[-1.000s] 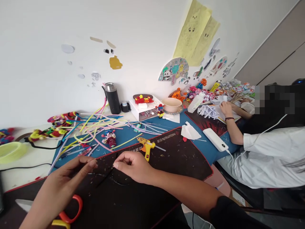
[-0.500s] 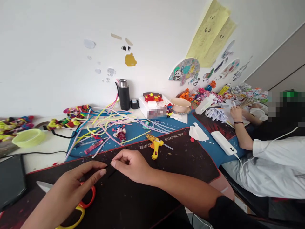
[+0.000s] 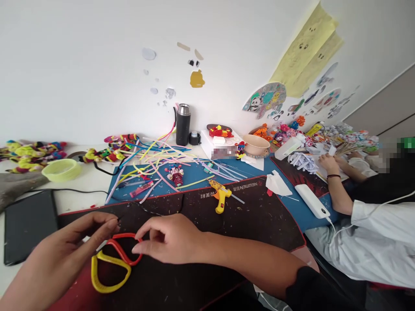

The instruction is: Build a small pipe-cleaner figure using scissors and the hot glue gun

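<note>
My left hand (image 3: pixel 69 248) is closed, its thumb and forefinger pinching a thin black pipe cleaner (image 3: pixel 119 220) of which only a short dark tip shows. My right hand (image 3: pixel 175 239) is open, thumb and forefinger apart beside the red loop of the scissors. Those scissors (image 3: pixel 94 274), with one red and one yellow handle, lie on the dark mat; my left hand covers most of their blades. Farther back on the mat is a yellow hot glue gun (image 3: pixel 221 199). A small doll figure (image 3: pixel 175 176) lies behind it to the left.
Coloured pipe cleaners (image 3: pixel 155 162) spread across the blue mat near a black thermos (image 3: pixel 183 125). A dark tablet (image 3: pixel 30 226) and a pale green bowl (image 3: pixel 61 169) stand left. At right are a white power bank (image 3: pixel 312 201) and another person's arm (image 3: pixel 339 194).
My hands have moved apart, and the right no longer pinches the black piece. My left hand has shifted left, uncovering more of the scissor handles. The view has turned left.
</note>
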The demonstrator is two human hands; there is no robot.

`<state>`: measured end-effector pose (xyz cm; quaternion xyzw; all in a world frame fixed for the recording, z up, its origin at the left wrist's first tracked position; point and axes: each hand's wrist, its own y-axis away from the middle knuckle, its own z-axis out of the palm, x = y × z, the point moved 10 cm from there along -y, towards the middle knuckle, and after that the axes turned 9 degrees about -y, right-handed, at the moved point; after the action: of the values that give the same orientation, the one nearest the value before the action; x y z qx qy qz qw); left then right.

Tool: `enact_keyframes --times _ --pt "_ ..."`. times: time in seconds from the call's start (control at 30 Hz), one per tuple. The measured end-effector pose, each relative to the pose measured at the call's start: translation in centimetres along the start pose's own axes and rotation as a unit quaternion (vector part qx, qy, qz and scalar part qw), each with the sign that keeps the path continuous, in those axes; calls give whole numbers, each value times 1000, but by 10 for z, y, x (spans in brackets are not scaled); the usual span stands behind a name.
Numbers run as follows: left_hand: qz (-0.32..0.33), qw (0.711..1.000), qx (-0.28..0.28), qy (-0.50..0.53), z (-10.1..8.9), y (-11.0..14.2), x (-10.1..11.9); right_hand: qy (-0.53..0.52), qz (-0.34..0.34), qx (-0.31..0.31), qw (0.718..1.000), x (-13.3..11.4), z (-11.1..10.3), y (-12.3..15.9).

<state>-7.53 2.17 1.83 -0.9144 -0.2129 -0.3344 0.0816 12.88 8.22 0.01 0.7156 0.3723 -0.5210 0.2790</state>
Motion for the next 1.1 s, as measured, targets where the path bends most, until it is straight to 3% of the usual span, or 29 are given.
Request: enact_keyframes --times 0.07,0.17,0.27,0.37,0.63,0.8,0.97,1.1 --pt "-14 1000 -10 23 -5 3 -15 89 -27 -49 994 -10 24 -6" --pt "-48 998 22 37 -20 7 -24 217 -72 -101 968 -23 59 -15" --pt "-68 996 39 33 -29 11 -16 313 -93 -136 935 -27 86 -20" --pt "-73 996 30 38 -32 14 -2 355 -80 -155 918 -24 98 -20" --pt "-22 997 4 73 -18 12 10 355 -54 -126 925 -14 88 -19" --pt "-14 997 6 70 -12 13 7 312 -25 -156 937 -12 89 -21" --pt "-15 998 16 52 -18 14 3 198 17 -118 973 -3 74 -21" --pt "-68 997 1 28 -17 15 -27 51 54 -64 995 7 60 -16"
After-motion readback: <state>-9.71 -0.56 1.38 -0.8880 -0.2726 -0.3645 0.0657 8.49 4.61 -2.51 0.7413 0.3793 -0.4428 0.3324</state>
